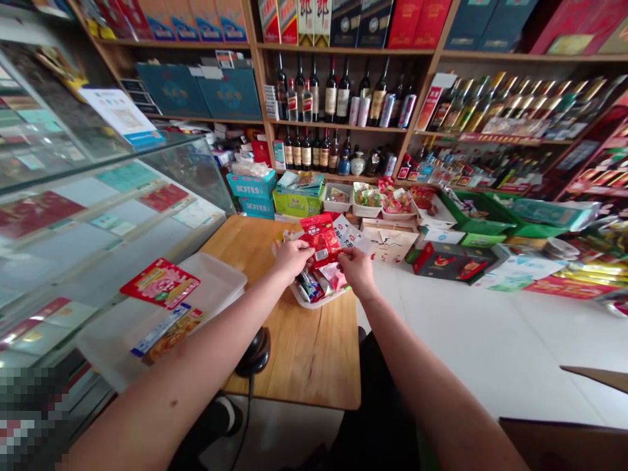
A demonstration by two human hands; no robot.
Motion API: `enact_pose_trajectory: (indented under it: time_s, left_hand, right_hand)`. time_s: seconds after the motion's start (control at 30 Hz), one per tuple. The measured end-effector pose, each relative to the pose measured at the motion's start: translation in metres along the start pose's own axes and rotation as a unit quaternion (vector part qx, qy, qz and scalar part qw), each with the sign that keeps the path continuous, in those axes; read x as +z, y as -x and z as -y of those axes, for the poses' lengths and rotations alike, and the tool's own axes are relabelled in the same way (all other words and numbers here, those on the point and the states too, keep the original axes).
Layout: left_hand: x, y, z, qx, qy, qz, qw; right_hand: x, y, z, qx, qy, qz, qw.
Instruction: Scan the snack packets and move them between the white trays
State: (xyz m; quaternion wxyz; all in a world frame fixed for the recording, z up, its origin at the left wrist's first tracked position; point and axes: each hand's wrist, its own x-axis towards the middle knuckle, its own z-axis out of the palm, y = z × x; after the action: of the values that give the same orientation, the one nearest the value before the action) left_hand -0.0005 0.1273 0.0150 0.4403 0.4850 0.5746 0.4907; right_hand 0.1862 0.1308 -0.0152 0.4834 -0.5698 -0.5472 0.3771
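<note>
Between my hands, above a white basket (321, 303) on the wooden table, is a red snack packet (321, 237) with a white label near its bottom. My left hand (293, 258) pinches the packet's lower left edge. On the other side, the fingers of my right hand (357, 269) close on its lower right corner. Just behind it shows a silver-white packet (349, 234) with dark lettering; whether my right hand also touches it I cannot tell. Several mixed snack packets (314, 286) lie in the basket under my hands.
The wooden table (294, 353) bears a black corded device (256, 353) near my left forearm. To the left, a translucent tray (220, 275) holds a red packet (161, 282) and another food packet (169, 333). A glass display case (181, 170) borders that side. Bottle shelves (338, 124) stand behind.
</note>
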Motion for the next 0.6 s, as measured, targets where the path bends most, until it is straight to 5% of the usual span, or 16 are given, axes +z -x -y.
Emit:
enact_pose_trajectory:
  time_s: [0.1,0.27,0.43,0.6]
  left_hand:
    - [0.018,-0.009,-0.002,-0.004,0.034,0.009,0.999]
    - [0.028,-0.011,-0.001,0.002,0.042,0.033,0.999]
    - [0.01,0.01,-0.005,0.033,-0.037,0.055,0.997]
    - [-0.021,0.052,-0.03,0.062,-0.043,0.066,0.995]
  right_hand:
    - [-0.011,-0.012,-0.007,0.022,-0.002,-0.031,0.999]
    - [-0.025,-0.025,-0.014,-0.014,0.139,-0.068,0.988]
    - [-0.027,-0.013,-0.009,-0.039,0.165,-0.094,0.981]
    - [-0.021,0.026,0.007,-0.055,0.076,-0.086,0.992]
